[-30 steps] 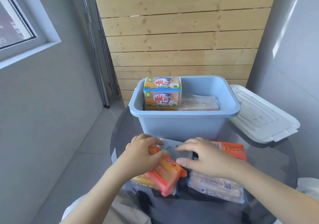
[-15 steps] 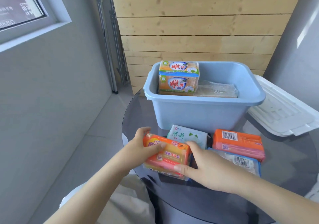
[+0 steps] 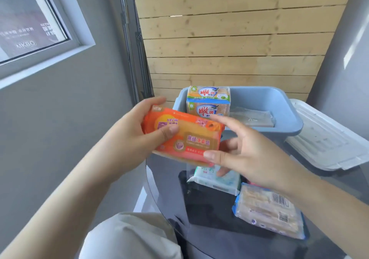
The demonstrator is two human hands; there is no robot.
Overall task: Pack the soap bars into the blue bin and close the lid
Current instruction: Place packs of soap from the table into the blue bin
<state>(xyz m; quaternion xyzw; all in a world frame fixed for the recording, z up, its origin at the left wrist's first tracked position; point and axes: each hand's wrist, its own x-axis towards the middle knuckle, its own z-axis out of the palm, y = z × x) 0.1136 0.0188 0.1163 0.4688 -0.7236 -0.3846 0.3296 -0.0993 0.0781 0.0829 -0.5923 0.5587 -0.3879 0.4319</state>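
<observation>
Orange soap pack is held in the air at the centre of the head view, above the near edge of the round dark bench and in front of the blue bin. Left hand is closed on the pack's left end: thumb laid across the printed face, fingers curled round the far edge. Right hand is seen at 3 o'clock from the pack with its fingers spread and mostly straight; the thumb tip touches the pack's lower right corner and the forefinger lies along its upper right edge. No curled grip by the right hand is seen.

Blue bin is placed at 12 o'clock on the bench, lid off. Inside it, at its left end, two yellow-green soap packs are stacked one on the other, rising above the rim; a clear-wrapped pale bar lies flat just beside them at 3 o'clock. White lid rests at 3 o'clock from the bin, touching the bin's right wall and overhanging the bench edge.

On the bench below the hands, a white-green soap pack lies flat, partly covered by the right hand. At 5 o'clock from it a blue-edged clear pack with a barcode lies flat. A light-trousered knee is seen at 7 o'clock.
</observation>
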